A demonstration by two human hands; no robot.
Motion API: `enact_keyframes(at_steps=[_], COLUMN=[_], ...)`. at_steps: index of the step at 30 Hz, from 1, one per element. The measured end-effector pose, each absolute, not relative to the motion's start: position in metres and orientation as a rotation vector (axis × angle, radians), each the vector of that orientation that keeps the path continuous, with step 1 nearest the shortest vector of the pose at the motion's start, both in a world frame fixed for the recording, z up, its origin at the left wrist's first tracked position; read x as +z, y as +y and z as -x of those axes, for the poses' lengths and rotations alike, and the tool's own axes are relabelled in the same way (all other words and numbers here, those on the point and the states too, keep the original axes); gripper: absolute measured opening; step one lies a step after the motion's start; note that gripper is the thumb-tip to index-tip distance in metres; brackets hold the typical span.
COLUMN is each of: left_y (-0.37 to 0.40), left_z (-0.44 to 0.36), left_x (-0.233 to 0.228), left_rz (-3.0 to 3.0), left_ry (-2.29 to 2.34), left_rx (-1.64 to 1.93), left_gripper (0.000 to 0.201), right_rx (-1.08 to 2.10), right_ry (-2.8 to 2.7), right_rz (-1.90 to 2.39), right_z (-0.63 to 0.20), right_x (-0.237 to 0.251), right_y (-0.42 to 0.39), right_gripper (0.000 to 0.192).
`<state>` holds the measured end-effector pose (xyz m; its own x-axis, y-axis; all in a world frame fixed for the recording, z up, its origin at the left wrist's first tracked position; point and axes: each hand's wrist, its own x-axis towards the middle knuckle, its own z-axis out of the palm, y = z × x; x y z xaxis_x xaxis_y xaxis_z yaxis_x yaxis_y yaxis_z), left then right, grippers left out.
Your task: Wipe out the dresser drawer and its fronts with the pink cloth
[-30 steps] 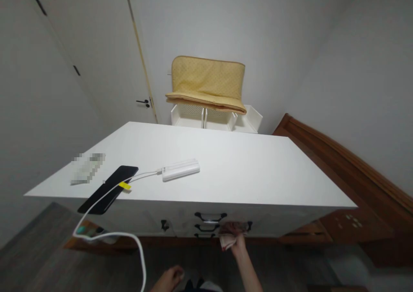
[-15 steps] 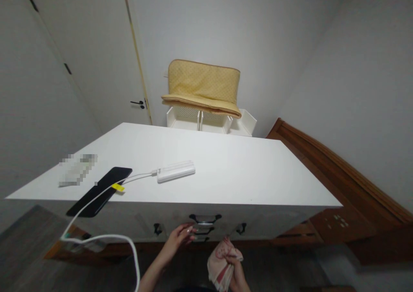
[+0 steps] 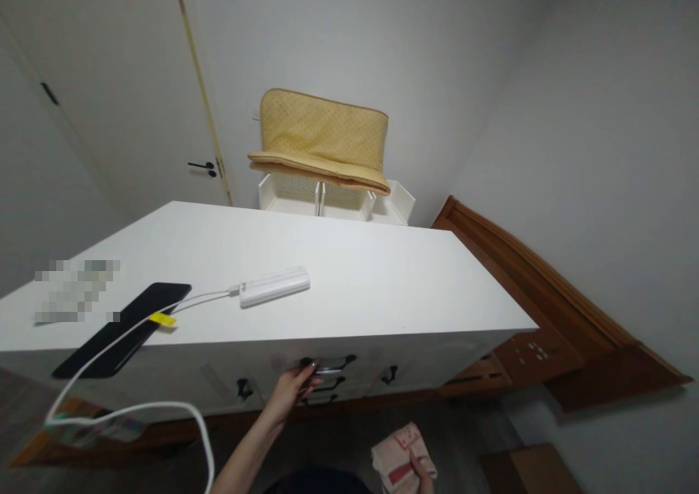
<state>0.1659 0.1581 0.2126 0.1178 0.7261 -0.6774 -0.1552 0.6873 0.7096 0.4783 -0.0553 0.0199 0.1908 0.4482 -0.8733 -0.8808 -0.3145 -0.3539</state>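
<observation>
I look down at a white chest of drawers. My left hand reaches up to its front, with the fingers curled on the top black drawer handle. My right hand is low at the bottom edge and holds a folded pink and red cloth. On top lie a white power bank, its white cable that hangs off the front edge, and a black phone that sticks out over that edge.
More black handles sit on the drawer fronts. A yellow padded cushion rests on white baskets behind the chest. A brown wooden bed frame runs along the right wall. A white door stands at the back left.
My left hand rose from near the floor to the top drawer handle. My right hand drew the cloth away from the drawers and down. The view shifted right.
</observation>
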Motion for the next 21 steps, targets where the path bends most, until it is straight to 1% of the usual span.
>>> enact_keyframes(at_steps=[3,5,11,15,21], left_y=[0.155,0.152,0.142,0.147,0.159], left_z=[-0.168,-0.169,-0.169,-0.170,-0.173], left_x=[0.211,0.209,0.209,0.209,0.218], left_rz=[-0.533,-0.535,-0.579,-0.598,-0.646], left_ry=[1.316,1.309,1.302,1.354,1.365], left_rx=[0.711,0.722,0.747,0.746,0.764], left_gripper=[0.077,0.078,0.074,0.071,0.076], right_rx=[1.451,1.475,1.592,1.635,1.698], right_ry=[0.610,0.610,0.621,0.559,0.560], right_rz=[1.164,1.121,1.043,1.061,1.042], right_z=[-0.491,-0.494,-0.486,-0.473,-0.456], right_x=[0.012,0.012,0.016,0.011,0.012], right_y=[-0.056,-0.054,-0.050,-0.051,-0.044], right_gripper=[0.037,0.034,0.041,0.036,0.033])
